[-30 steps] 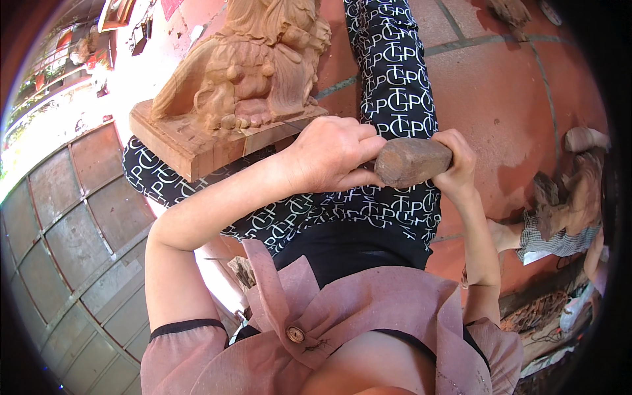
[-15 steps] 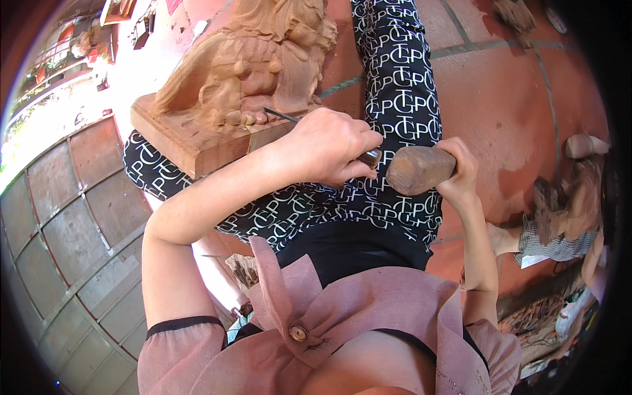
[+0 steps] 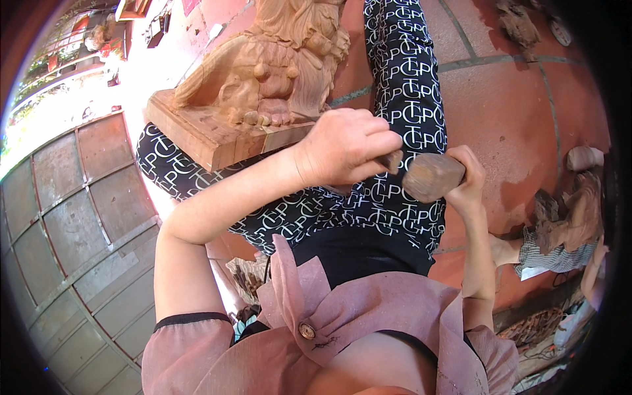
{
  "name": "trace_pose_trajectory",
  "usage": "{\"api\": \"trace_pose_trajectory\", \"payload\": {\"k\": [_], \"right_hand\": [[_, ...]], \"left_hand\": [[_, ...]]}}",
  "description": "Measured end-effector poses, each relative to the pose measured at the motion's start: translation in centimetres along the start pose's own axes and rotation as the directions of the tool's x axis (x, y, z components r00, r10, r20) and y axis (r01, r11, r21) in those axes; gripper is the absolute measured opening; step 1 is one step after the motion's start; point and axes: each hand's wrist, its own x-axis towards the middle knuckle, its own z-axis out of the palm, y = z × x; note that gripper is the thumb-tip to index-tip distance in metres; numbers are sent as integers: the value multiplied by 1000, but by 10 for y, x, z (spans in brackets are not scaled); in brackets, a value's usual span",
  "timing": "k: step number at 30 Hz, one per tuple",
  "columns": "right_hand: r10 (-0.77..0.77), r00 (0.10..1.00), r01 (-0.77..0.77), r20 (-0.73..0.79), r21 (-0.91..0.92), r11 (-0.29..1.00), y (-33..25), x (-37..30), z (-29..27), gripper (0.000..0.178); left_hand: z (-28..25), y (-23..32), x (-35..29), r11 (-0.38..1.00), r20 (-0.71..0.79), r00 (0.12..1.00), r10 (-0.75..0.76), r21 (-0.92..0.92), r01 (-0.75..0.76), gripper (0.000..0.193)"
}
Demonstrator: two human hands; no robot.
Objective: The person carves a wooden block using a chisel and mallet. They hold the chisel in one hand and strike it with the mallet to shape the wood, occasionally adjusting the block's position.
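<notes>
A carved wooden figure [image 3: 273, 72] on a square block base [image 3: 220, 146] rests across my left leg at the upper left. Closed around a chisel [image 3: 394, 162], my left hand [image 3: 352, 146] hides most of its handle. The thin dark blade runs from the fist toward the toes carved at the figure's foot; I cannot tell whether its tip touches the wood. My right hand [image 3: 469, 179] grips a wooden mallet [image 3: 431, 178], its worn head facing the butt of the chisel with a small gap between them.
Red floor tiles [image 3: 497, 112] surround my outstretched patterned trouser leg [image 3: 408, 79]. At right lie another mallet [image 3: 583, 158], wood pieces [image 3: 567, 210] and a checked cloth [image 3: 556, 253], with part of another person nearby. A metal panel [image 3: 79, 224] stands on the left.
The whole view has shifted, so figure and hands appear further right. My left fist has turned slightly, hiding more of the blade. Both hands keep their hold on chisel and mallet.
</notes>
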Motion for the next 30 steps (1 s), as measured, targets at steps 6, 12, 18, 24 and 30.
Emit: {"api": "trace_pose_trajectory", "payload": {"k": [6, 12, 18, 24, 30], "right_hand": [[31, 999, -29, -17, 86, 996, -1, -14, 4, 31], [229, 954, -142, -191, 385, 912, 31, -26, 14, 37], [277, 926, -161, -258, 394, 905, 46, -38, 18, 38], [326, 914, -210, -240, 407, 889, 45, -47, 23, 40], [440, 879, -356, -184, 360, 862, 70, -58, 32, 42]], "left_hand": [[2, 25, 7, 977, 25, 997, -70, -202, 74, 38], [-11, 33, 4, 954, 54, 998, -25, -297, 40, 30], [-23, 35, 3, 861, -9, 998, -59, -507, 46, 30], [-49, 36, 3, 769, -53, 971, -235, -621, 153, 24], [-168, 1, -22, 639, -467, 833, -298, -745, -189, 20]]}}
